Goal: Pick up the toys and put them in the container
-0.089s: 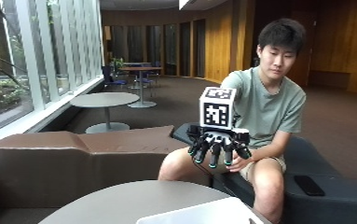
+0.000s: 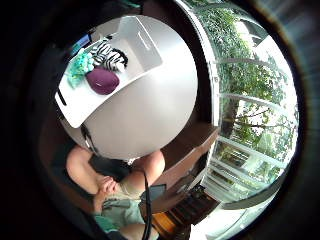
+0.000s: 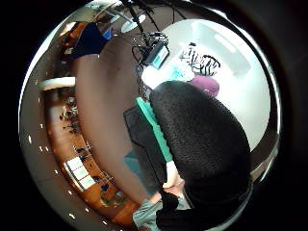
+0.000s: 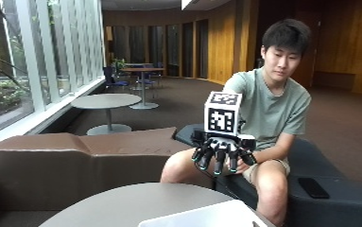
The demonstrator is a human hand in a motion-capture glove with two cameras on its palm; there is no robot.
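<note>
Hovering — hands (image 4: 221, 153) (gloved) splayed, empty.

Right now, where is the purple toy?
In the little finger side palm view, the purple toy lies in the white container on the round table, beside the zebra-striped toy and the teal toy.

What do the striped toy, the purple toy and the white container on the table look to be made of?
The zebra-striped toy looks like plush fabric, its outline fuzzy. The purple toy seems soft too, rounded with a matte surface, though that is less sure. The white container looks like smooth hard plastic, with flat walls and a crisp rim.
</note>
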